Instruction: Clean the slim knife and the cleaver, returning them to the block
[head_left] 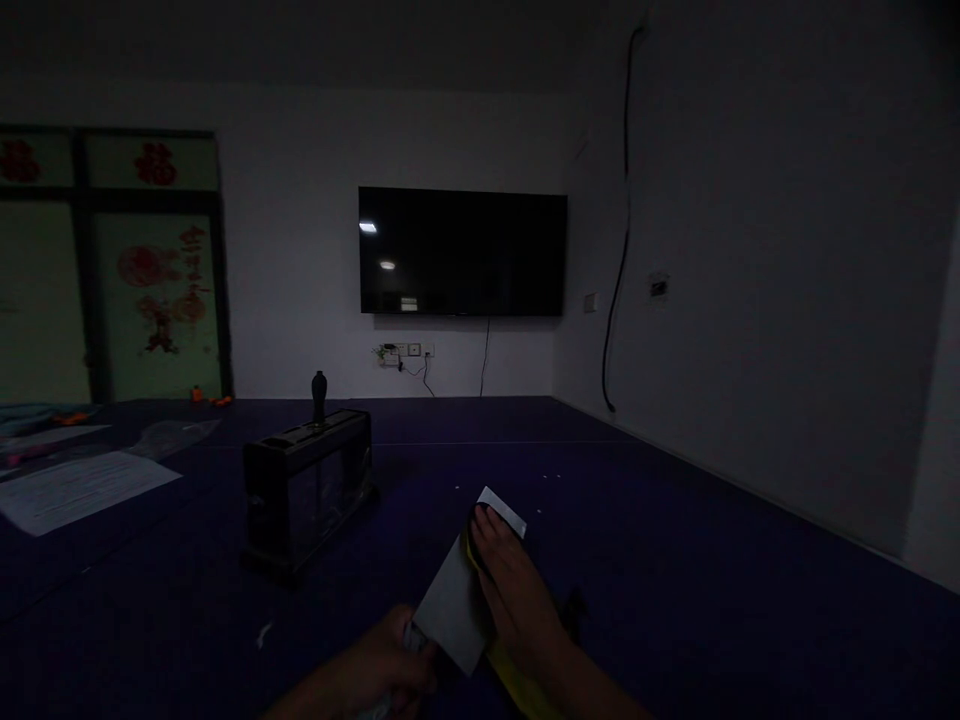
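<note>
In the dim head view, my left hand (394, 655) is closed around the grey handle of a cleaver (450, 610). Its broad pale rectangular blade slants up and to the right. My right hand (514, 580) lies over the blade near its far end, pressing a yellow cloth with a dark edge (517, 685) against it. Part of that cloth hangs below the wrist, and the rest is hidden under the fingers. To the left of the hands stands a black-framed box (307, 495) with see-through sides and a dark bottle-shaped knob on top.
The dark blue tabletop (675, 560) carries a few small white scraps. Printed paper (86, 490) and clear plastic (172, 437) lie at the left. A television (463, 252) hangs on the far wall above sockets; a black cable (626, 220) runs down the right wall.
</note>
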